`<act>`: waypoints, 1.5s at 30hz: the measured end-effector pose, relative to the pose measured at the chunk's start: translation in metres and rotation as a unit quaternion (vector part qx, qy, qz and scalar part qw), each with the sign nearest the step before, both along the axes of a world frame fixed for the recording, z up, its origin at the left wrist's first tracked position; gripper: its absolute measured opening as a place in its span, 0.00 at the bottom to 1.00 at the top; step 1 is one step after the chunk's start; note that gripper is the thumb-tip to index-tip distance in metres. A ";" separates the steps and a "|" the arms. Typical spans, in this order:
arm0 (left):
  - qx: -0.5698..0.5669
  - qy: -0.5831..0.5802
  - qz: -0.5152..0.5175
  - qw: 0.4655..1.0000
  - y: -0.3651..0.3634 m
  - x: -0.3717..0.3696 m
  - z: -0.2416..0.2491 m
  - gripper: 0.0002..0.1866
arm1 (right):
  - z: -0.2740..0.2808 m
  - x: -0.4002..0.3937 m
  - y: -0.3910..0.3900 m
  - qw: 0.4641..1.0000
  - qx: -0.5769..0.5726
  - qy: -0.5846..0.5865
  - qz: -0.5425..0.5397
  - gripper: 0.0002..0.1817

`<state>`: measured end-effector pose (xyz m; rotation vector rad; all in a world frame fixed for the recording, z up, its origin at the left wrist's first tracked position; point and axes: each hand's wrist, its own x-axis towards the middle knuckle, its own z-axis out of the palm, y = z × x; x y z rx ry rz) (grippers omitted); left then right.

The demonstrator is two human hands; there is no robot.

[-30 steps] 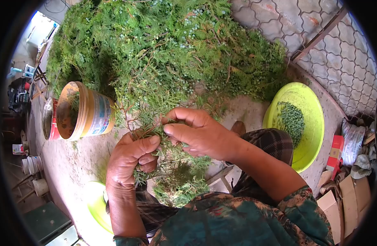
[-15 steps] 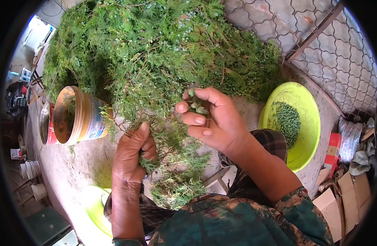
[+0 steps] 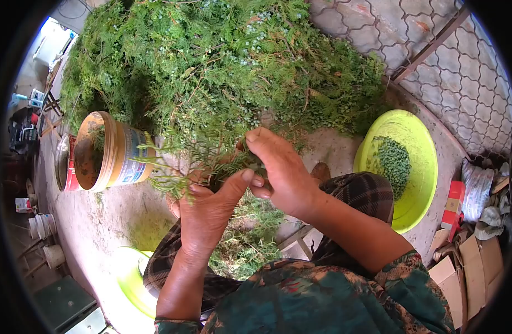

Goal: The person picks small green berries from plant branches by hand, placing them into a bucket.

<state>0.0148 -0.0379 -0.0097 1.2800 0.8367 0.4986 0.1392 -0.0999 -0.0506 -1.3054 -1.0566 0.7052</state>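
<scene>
Left hand [image 3: 210, 210] grasps a green, feathery evergreen sprig [image 3: 175, 181]; right hand [image 3: 288, 179] curls beside it, grip hidden, can't tell. Best: hold sprig steady, pinch gently.

two bare hands: one left hand [image 3: 211, 214] and one right hand [image 3: 286, 175]. one bunch of sprigs [image 3: 170, 175]. two heaps of greenery: one large heap [image 3: 211, 72], one small heap [image 3: 247, 239]. two yellow-green basins: one right basin [image 3: 423, 192], one left basin [image 3: 129, 281]. one pile of berries [image 3: 394, 164], too many to number singly. two buckets: one yellow bucket [image 3: 121, 156], one red bucket [image 3: 70, 172]. one red box [image 3: 454, 203]. perhaps two white pails [image 3: 43, 227] at the dim left edge.
</scene>
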 end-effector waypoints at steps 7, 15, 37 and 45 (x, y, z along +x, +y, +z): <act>0.091 0.030 0.056 0.994 -0.001 0.004 -0.005 0.07 | 0.014 -0.003 0.002 0.911 -0.114 0.390 0.067 0.08; -0.054 -0.009 0.069 0.996 0.008 -0.006 -0.010 0.07 | 0.003 0.001 0.008 0.772 -0.137 0.617 0.060 0.10; 0.050 0.117 0.040 0.991 0.008 -0.007 -0.009 0.09 | 0.001 -0.013 0.014 0.934 -0.026 0.350 0.073 0.10; -0.368 -0.201 -0.002 0.908 0.022 -0.015 -0.005 0.07 | 0.013 -0.002 0.009 0.801 -0.055 0.573 0.163 0.11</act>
